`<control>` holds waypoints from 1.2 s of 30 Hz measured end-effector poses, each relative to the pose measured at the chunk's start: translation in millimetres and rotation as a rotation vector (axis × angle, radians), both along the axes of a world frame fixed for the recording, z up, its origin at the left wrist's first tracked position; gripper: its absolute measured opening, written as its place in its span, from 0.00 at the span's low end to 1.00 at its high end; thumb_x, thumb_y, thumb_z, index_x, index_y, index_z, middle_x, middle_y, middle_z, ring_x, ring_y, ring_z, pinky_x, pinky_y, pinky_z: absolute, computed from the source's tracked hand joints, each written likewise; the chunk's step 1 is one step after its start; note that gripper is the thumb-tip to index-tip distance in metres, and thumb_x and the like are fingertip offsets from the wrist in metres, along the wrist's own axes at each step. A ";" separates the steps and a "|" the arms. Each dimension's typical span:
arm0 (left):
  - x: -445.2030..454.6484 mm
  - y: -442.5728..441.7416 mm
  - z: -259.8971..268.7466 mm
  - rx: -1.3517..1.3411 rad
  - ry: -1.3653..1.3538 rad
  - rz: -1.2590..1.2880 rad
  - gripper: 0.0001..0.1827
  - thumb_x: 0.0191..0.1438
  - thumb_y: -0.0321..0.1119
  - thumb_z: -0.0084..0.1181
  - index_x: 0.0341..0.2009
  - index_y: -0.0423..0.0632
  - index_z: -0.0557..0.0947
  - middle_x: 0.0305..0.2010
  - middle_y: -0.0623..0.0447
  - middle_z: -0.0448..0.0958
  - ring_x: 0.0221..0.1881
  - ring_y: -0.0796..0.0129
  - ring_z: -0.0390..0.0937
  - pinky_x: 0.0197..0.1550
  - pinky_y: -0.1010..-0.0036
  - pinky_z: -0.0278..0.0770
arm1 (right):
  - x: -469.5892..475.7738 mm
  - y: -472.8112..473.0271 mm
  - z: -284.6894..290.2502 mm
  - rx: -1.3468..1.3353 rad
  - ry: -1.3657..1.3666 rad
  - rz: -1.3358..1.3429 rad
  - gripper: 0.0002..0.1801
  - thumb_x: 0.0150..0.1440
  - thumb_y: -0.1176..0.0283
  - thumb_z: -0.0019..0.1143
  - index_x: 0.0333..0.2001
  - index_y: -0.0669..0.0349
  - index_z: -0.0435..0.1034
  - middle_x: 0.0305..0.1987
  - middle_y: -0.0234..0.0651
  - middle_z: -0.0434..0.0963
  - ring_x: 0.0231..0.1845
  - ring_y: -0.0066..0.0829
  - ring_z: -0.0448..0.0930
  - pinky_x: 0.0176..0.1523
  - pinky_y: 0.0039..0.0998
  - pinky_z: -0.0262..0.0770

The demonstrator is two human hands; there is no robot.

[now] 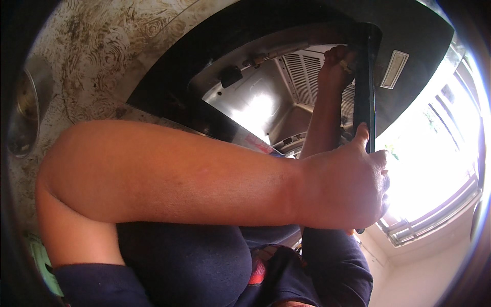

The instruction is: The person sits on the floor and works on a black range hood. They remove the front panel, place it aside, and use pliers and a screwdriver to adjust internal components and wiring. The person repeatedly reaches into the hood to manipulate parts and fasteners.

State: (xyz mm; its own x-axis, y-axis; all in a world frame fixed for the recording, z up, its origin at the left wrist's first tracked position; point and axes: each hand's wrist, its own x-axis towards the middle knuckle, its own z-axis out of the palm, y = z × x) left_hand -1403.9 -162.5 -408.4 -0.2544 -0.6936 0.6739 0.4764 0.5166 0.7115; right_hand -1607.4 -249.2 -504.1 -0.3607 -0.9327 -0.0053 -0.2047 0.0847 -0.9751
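Observation:
My left hand (pixel 345 188) grips the edge of a long, narrow black panel (pixel 363 96), whose lower end shows just below the fist. The forearm crosses the view from the left. My right hand (pixel 337 63) is raised beside the upper part of this panel, fingers curled, with a yellowish band on it; whether it holds the panel is hidden in shadow. Both hands are at a black range hood (pixel 414 65). Its opening shows a shiny metal interior (pixel 253 99) and a slotted vent grille (pixel 305 73).
A grimy, swirl-patterned wall surface (pixel 103 65) lies at upper left, with a round metal vessel (pixel 28 111) at the far left edge. A bright barred window (pixel 433 153) is at right. A pale green object (pixel 44 264) shows at lower left.

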 end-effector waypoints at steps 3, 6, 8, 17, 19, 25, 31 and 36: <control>10.5 -7.1 -2.9 -0.067 -0.082 0.052 0.18 0.46 0.46 0.56 0.34 0.45 0.78 0.34 0.49 0.76 0.46 0.58 0.69 0.49 0.40 0.66 | 10.2 6.9 3.0 -0.004 0.253 -0.106 0.10 0.61 0.62 0.46 0.31 0.56 0.67 0.24 0.28 0.70 0.20 0.16 0.63 0.22 0.18 0.56; 16.4 -9.7 -5.3 -0.126 -0.136 0.068 0.21 0.45 0.50 0.57 0.36 0.45 0.78 0.36 0.48 0.76 0.47 0.56 0.69 0.48 0.41 0.68 | 16.7 13.8 4.0 0.006 0.561 -0.109 0.12 0.62 0.62 0.43 0.38 0.59 0.68 0.30 0.31 0.75 0.21 0.16 0.66 0.22 0.18 0.59; 17.0 -13.2 -2.8 -0.125 -0.144 0.068 0.22 0.44 0.51 0.57 0.36 0.45 0.78 0.36 0.48 0.75 0.47 0.55 0.69 0.47 0.43 0.69 | 14.3 16.0 -0.2 0.023 0.701 -0.087 0.13 0.63 0.62 0.41 0.40 0.60 0.68 0.33 0.32 0.76 0.21 0.15 0.66 0.23 0.18 0.60; 64.9 -34.4 -31.8 -0.139 -0.078 0.165 0.25 0.43 0.55 0.59 0.40 0.52 0.78 0.42 0.51 0.72 0.50 0.59 0.67 0.46 0.62 0.73 | -2.1 17.0 -5.7 0.073 0.918 -0.099 0.18 0.64 0.59 0.35 0.42 0.60 0.69 0.30 0.32 0.76 0.26 0.25 0.72 0.35 0.30 0.68; 119.8 -46.6 -74.0 -0.029 -0.285 0.510 0.14 0.47 0.38 0.59 0.37 0.47 0.79 0.38 0.50 0.75 0.40 0.63 0.73 0.41 0.70 0.74 | -2.3 18.2 -9.1 0.111 0.934 -0.035 0.17 0.64 0.60 0.35 0.44 0.60 0.69 0.34 0.32 0.76 0.27 0.24 0.71 0.37 0.28 0.67; 227.2 -5.6 -196.8 0.628 -1.206 0.752 0.11 0.51 0.31 0.58 0.41 0.48 0.80 0.35 0.49 0.77 0.32 0.64 0.77 0.35 0.70 0.74 | 16.3 14.8 1.1 0.202 0.568 -0.108 0.15 0.63 0.65 0.38 0.48 0.60 0.67 0.42 0.31 0.75 0.30 0.21 0.70 0.41 0.23 0.67; 220.2 -4.6 -233.8 0.521 -1.380 0.691 0.13 0.49 0.32 0.58 0.42 0.47 0.79 0.39 0.49 0.75 0.36 0.55 0.75 0.37 0.67 0.73 | -12.2 16.7 -2.0 0.099 0.590 -0.001 0.12 0.60 0.68 0.42 0.43 0.61 0.70 0.42 0.34 0.75 0.32 0.22 0.73 0.41 0.23 0.69; 238.0 -2.5 -255.8 0.422 -1.412 0.634 0.09 0.50 0.31 0.55 0.38 0.47 0.78 0.38 0.50 0.75 0.39 0.55 0.74 0.39 0.66 0.72 | -18.7 14.4 -9.5 0.100 0.481 -0.036 0.12 0.55 0.74 0.45 0.44 0.61 0.69 0.36 0.31 0.75 0.31 0.22 0.74 0.38 0.23 0.70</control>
State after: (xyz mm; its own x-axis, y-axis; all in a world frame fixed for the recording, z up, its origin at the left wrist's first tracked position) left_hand -1165.9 -165.0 -664.2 -0.0900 -0.9911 -0.0982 -0.8587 0.0273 0.5117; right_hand -1626.1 -234.8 -513.6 -0.3766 -0.9228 0.0812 -0.6248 0.1882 -0.7578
